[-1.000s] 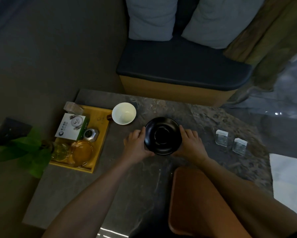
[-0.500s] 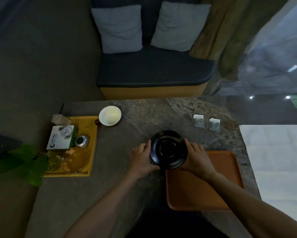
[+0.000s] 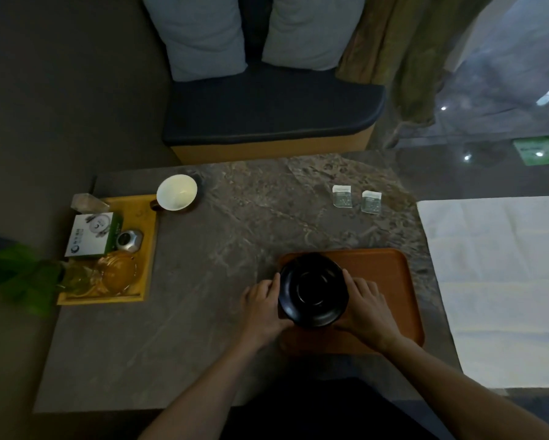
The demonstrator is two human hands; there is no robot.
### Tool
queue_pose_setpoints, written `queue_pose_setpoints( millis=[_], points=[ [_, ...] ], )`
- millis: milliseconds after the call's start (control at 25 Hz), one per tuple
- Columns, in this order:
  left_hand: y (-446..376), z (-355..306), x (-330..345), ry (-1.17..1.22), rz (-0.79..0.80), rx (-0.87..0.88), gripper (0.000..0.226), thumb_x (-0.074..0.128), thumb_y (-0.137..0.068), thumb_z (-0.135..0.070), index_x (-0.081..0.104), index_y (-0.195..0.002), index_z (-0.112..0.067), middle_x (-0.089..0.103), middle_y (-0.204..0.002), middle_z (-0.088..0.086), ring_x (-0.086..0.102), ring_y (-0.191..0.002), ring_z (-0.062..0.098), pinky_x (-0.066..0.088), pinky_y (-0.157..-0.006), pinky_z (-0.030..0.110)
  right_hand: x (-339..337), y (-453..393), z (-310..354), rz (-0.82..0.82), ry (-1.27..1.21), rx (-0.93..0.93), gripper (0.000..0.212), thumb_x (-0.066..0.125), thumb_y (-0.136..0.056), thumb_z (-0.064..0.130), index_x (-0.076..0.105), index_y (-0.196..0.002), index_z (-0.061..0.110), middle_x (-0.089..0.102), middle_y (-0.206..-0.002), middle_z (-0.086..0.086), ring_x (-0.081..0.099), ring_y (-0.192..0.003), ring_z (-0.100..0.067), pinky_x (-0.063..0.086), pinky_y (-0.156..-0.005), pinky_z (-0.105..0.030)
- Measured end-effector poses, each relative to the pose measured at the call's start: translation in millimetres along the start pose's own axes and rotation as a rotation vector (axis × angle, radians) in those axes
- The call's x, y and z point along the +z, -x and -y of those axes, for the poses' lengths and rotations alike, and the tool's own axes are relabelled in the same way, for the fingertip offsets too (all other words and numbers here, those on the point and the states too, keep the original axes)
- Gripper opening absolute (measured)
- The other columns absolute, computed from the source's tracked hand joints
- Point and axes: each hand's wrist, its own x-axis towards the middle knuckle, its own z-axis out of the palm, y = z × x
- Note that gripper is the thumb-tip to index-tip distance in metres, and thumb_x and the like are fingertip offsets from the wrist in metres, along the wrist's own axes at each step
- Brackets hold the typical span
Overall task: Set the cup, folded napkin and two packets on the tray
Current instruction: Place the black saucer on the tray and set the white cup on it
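A black saucer (image 3: 312, 289) is held by its rim between my left hand (image 3: 262, 304) and my right hand (image 3: 366, 308), over the left part of the orange tray (image 3: 384, 271) near the table's front edge. A white cup (image 3: 177, 192) stands at the back left of the stone table. Two small clear packets, one (image 3: 342, 195) beside the other (image 3: 371, 202), lie at the back right. No folded napkin shows on the table.
A yellow tray (image 3: 147, 242) at the left holds a white-green box (image 3: 90, 236), a silver object (image 3: 128, 240) and glassware (image 3: 119, 273). A green plant (image 3: 12, 277) stands at the far left. A white cloth (image 3: 495, 281) lies to the right, a cushioned bench (image 3: 266, 122) behind.
Both hands have carried the black saucer toward me, from the table's middle to above the orange tray's left part. The camera view shifted as well.
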Motion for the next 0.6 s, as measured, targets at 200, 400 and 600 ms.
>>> queue_pose_setpoints(
  millis=[200,400,600],
  points=[
    [9.9,-7.2,14.0,-0.047,0.017,-0.032,0.108,0.069,-0.073,-0.057,0.009,-0.155,-0.02,0.032,-0.147,0.004,0.026,-0.138,0.025,0.018,-0.115,0.045,10.1,5.4,-12.0,0.061,0.014,-0.008,0.12,0.055,-0.065,0.081,0.004,-0.154,0.019,0.036,-0.145,-0.001,0.033,-0.128,-0.029,0.038,-0.1,-0.045],
    [16.4,-7.8,21.3,-0.083,0.013,-0.058,0.108,0.071,-0.073,-0.056,0.01,-0.155,-0.02,0.031,-0.148,0.002,0.019,-0.14,0.023,0.017,-0.113,0.041,18.4,8.2,-15.0,0.064,0.043,-0.02,0.117,0.052,-0.067,0.082,0.006,-0.154,0.019,0.036,-0.144,-0.001,0.033,-0.126,-0.028,0.035,-0.099,-0.043],
    [19.2,-7.4,22.2,-0.115,-0.008,-0.059,0.105,0.07,-0.074,-0.055,0.012,-0.154,-0.019,0.033,-0.146,0.001,0.02,-0.138,0.023,0.018,-0.11,0.04,22.9,10.2,-12.4,0.025,0.099,-0.042,0.114,0.055,-0.07,0.079,0.014,-0.154,0.014,0.043,-0.141,-0.005,0.04,-0.125,-0.03,0.032,-0.104,-0.045]
  ],
)
